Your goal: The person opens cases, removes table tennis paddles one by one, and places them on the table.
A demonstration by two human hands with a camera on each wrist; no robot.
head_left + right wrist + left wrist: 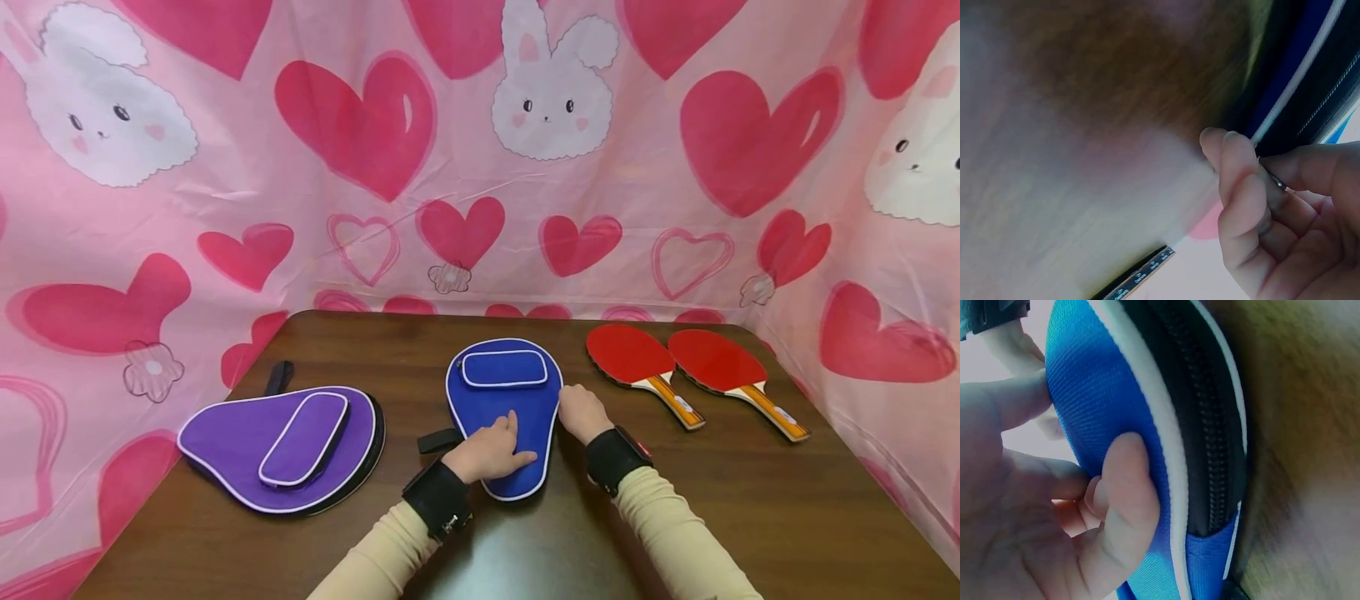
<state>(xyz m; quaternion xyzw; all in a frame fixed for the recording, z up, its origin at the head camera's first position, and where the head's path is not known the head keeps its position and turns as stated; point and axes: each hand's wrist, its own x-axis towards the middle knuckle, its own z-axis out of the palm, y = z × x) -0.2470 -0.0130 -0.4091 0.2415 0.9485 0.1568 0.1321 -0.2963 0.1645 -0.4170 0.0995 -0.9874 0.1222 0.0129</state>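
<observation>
A blue table tennis bat case [495, 402] with white piping and a small front pocket [504, 369] lies at the middle of the table. My left hand [491, 450] rests on its lower face, fingers extended and thumb apart. In the left wrist view the fingertips and thumb touch the blue fabric, beside the black zipper [1210, 437] along the side. At the case's right edge my right hand [583, 411] pinches a small metal zipper pull [1279, 184] between thumb and curled fingers. Most of the pull is hidden by the fingers.
To the left lies a purple bat case [232, 437] with a pocket and a black strap [279, 377]. Two red table tennis bats [630, 354] lie at the back right, handles toward the front right. Pink heart-and-rabbit cloth [465, 167] hangs behind and beside the brown table [510, 550].
</observation>
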